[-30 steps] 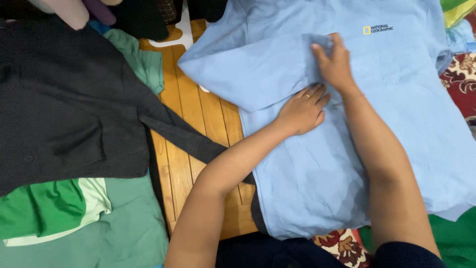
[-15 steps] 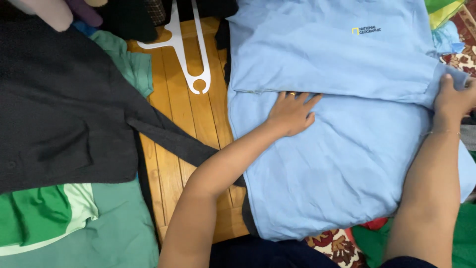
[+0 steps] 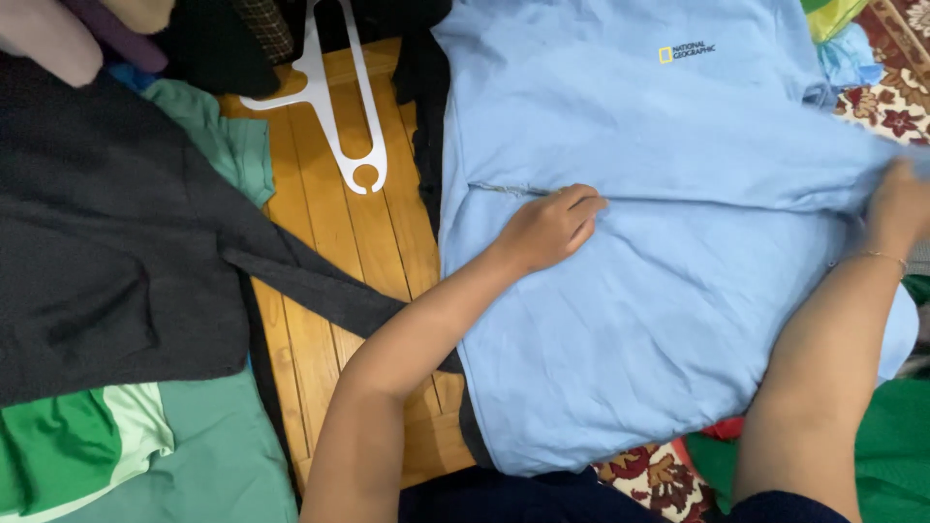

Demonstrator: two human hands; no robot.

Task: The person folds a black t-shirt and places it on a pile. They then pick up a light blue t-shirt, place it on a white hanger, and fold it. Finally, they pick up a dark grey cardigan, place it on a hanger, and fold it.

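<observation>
On the plank wood floor (image 3: 339, 281) lies a soft, smooth light-blue shirt (image 3: 639, 320), folded across its middle, with the left hand (image 3: 547, 228) pressed flat on the crease and the blurred right hand (image 3: 896, 208) pinching its edge.

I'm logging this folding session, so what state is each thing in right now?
Light blue shirt: spread flat, folded across the middle.
Left hand: pressed flat on the fold.
Right hand: blurred, at the shirt's right edge.
White hanger: lying bare on the wooden floor.
Dark grey garment: spread out unfolded.
</observation>
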